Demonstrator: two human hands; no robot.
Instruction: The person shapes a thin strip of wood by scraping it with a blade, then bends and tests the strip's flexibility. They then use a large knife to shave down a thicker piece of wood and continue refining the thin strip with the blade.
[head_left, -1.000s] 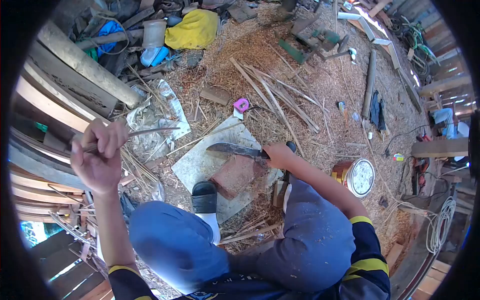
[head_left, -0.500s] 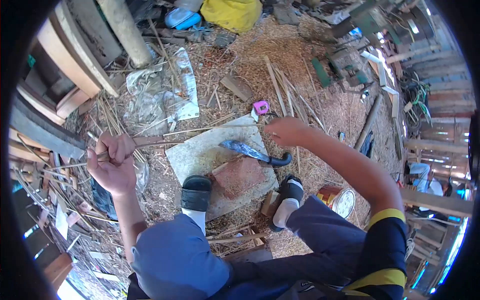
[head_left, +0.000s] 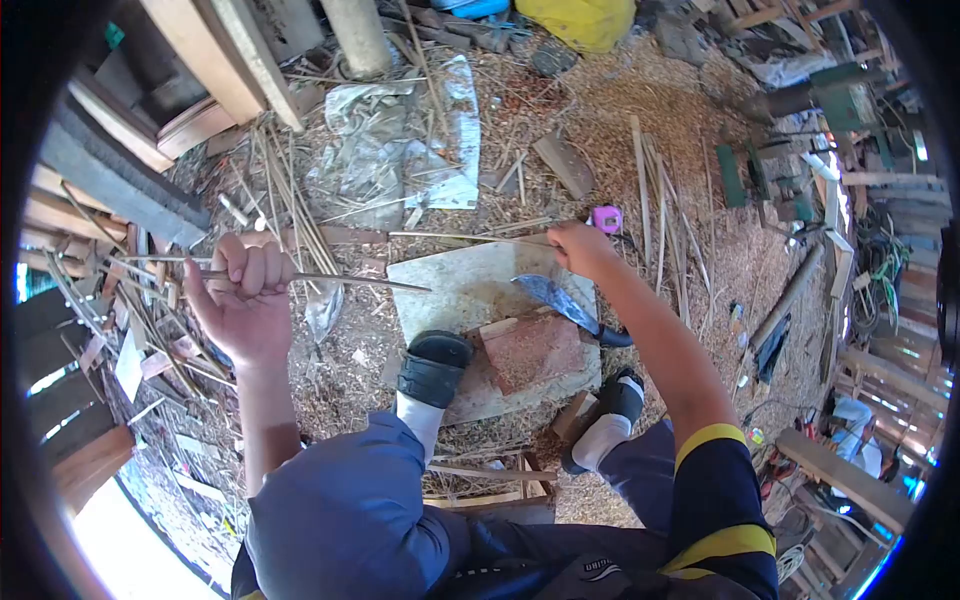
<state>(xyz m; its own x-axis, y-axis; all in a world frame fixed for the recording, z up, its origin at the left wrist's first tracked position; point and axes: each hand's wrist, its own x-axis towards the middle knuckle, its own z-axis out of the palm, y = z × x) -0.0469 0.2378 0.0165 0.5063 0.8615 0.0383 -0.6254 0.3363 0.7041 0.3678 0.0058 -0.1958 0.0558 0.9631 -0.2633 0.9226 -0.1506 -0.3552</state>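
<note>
Stick (head_left: pixel 340 279), head view only: thin and long, clenched in left hand (head_left: pixel 245 300), held roughly level over the littered ground left of the slab (head_left: pixel 450 285), free tip just reaching the slab's near corner. Right hand (head_left: pixel 580 248) out at the far edge of the slab, fingers curled at the end of a second stick (head_left: pixel 470 238) lying there; cannot tell whether pinched or merely touched. Knife (head_left: pixel 560 300) loose and unheld, blade across slab and top of brick (head_left: pixel 535 352), just beside the right forearm; which way the edge faces not readable. Risks, as judged: could graze wrist or forearm on the blade when pulling the right hand back, being so close. Could knock the knife off the brick toward the sandal (head_left: pixel 432 368) planted at the slab's near edge. Could poke something with the tip of the held stick if swung, being long and whippy. Could pick up splinters from the bare-fisted grip. Could snag the loose sticks (head_left: pixel 290 205) heaped on the ground beyond the left hand, near enough to tangle. Could drop the second stick if held only lightly at its very end.
</note>
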